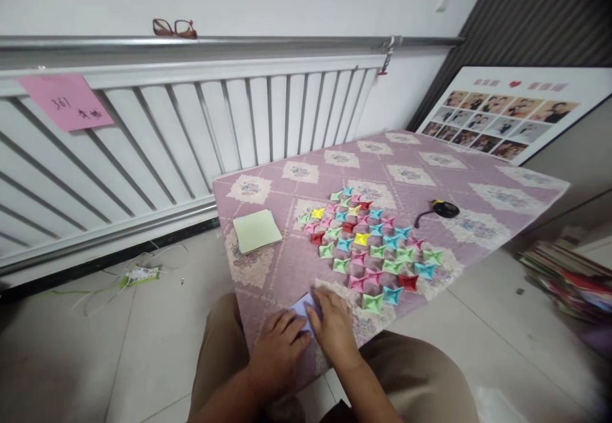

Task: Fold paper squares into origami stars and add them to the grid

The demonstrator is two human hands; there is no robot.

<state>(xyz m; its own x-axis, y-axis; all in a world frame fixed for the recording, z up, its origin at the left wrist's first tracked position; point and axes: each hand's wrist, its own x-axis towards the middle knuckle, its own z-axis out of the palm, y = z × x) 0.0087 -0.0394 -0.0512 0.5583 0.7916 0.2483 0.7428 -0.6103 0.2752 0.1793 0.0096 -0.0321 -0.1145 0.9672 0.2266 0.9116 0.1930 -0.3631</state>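
- On the patterned tablecloth [268, 187], near the edge by the radiator, lies a squared-up stack of pale yellow-green paper [257, 230].
- Nearer the seated person than that stack, and a bit to its right, a lavender sheet [302, 309] lies flat on the cloth, partly hidden under both hands.
- The left hand [281, 341], closer to me than the stack, rests palm down with its fingers bent and slightly parted, tips on the sheet; I cannot tell where its thumb sits.
- The right hand [332, 321], farther right of the stack, has its fingers stretched out close together and its thumb held apart, touching the sheet without closing round it.
- Right of the stack, small folded paper pieces [361, 239] stand in rows: pink, green, blue, red, yellow.
- Well right of it lies a black object with a tail [445, 209].
- Beyond it run the white radiator [278, 117] and, far right, a photo board [507, 117].
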